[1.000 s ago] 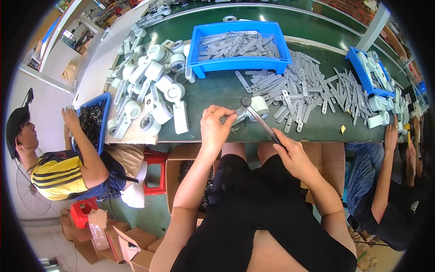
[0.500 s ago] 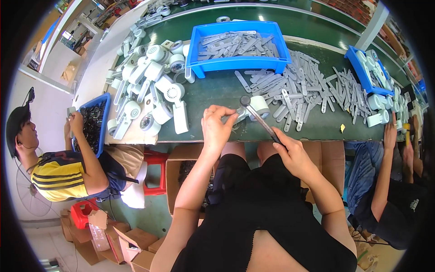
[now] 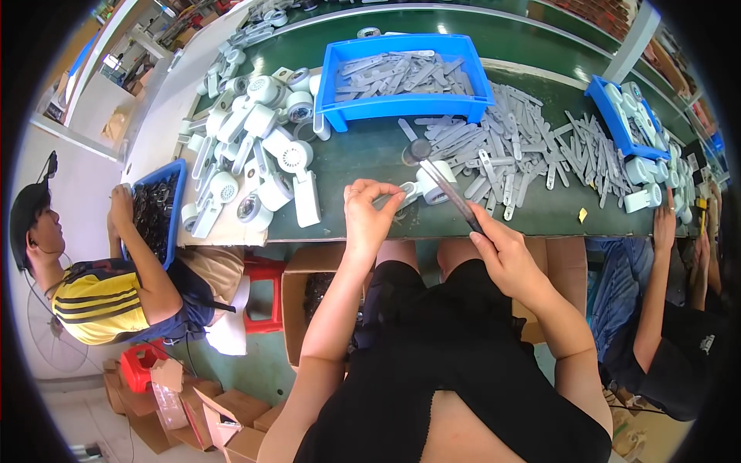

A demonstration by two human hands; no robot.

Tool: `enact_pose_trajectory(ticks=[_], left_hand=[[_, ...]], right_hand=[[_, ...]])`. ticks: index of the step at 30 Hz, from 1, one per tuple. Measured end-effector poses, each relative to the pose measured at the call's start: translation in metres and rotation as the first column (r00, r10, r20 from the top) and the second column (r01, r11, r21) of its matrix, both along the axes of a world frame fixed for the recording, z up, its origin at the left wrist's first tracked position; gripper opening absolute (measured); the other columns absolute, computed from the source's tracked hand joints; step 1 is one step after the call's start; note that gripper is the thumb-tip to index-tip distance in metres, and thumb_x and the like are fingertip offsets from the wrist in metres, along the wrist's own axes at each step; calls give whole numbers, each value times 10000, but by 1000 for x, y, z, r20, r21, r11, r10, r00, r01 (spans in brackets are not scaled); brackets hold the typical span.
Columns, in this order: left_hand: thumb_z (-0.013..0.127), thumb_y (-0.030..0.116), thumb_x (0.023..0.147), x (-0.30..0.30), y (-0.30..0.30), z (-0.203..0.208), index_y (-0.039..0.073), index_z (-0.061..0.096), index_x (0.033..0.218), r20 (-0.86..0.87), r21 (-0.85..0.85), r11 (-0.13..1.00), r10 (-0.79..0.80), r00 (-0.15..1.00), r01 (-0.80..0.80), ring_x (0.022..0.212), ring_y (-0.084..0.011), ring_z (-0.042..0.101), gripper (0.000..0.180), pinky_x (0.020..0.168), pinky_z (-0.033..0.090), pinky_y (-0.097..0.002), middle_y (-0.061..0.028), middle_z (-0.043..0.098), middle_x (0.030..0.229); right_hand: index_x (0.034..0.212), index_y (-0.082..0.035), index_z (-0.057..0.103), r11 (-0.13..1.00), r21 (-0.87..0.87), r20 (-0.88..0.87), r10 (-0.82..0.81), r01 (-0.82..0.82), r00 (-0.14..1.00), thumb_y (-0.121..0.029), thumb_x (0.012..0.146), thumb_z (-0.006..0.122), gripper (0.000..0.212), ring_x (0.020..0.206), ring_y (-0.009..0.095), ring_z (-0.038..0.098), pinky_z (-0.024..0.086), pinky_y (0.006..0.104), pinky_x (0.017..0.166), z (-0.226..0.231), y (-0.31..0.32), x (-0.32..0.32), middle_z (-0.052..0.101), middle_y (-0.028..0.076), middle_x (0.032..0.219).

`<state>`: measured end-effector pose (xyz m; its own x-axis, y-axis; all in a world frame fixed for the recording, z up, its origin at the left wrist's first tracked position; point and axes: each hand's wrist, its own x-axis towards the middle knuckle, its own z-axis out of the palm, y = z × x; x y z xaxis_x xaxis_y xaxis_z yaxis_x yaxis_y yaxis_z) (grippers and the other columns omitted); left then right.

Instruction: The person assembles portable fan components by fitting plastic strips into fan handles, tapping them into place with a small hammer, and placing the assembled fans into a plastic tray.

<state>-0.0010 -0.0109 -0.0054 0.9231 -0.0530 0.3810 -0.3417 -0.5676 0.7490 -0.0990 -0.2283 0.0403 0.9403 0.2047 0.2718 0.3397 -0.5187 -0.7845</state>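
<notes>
A hammer point(image 3: 449, 191) with a dark grip is in my right hand point(image 3: 505, 255), its fingers wrapped round the handle. The blurred hammer head hangs over the bench, just above a white handheld fan point(image 3: 438, 183). This fan lies on the green bench top near the front edge. My left hand point(image 3: 372, 214) is closed in a pinch at the fan's left end, thumb and forefinger together. Loose grey plastic strips point(image 3: 509, 166) lie in a heap just beyond the fan, to the right.
A blue bin point(image 3: 401, 110) of grey strips stands at the back. Many white handheld fans point(image 3: 293, 157) are piled to the left. Co-workers sit on both sides, one by a blue tray point(image 3: 179, 204) of black parts. A smaller blue bin point(image 3: 614, 116) holds white parts at right.
My right hand has lifted the hammer, so its head is higher and farther from the fan. My left hand stays almost in place. The left co-worker's hands have come down to the tray.
</notes>
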Motion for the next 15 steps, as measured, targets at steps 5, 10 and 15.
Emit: enact_pose_trajectory(ticks=[5, 10, 15], left_hand=[[761, 103, 693, -2, -2, 1, 98, 731, 790, 6, 14, 1000, 17, 1000, -17, 888, -263, 518, 102, 789, 440, -361, -88, 592, 861], [757, 97, 696, 0, -2, 1, 89, 732, 799, 14, -20, 1000, 8, 1000, -8, 885, -263, 509, 106, 790, 438, -358, -87, 590, 853], [753, 97, 701, -2, 0, 4, 84, 732, 798, 5, -12, 1000, 4, 1000, -4, 880, -267, 508, 100, 792, 437, -358, -91, 594, 849]], right_hand=[[1326, 17, 403, 991, -116, -135, 53, -69, 989, -82, 929, 493, 419, 849, 436, 577, 464, 439, 747, -3, -2, 3, 602, 253, 928], [1323, 19, 405, 985, -170, -124, 3, -25, 992, -74, 933, 487, 409, 848, 430, 581, 467, 433, 753, -5, -3, 5, 607, 256, 942], [1315, 9, 411, 1000, -19, 32, 2, -1, 999, -86, 934, 486, 400, 861, 441, 582, 463, 447, 746, 12, 1, -1, 606, 261, 957]])
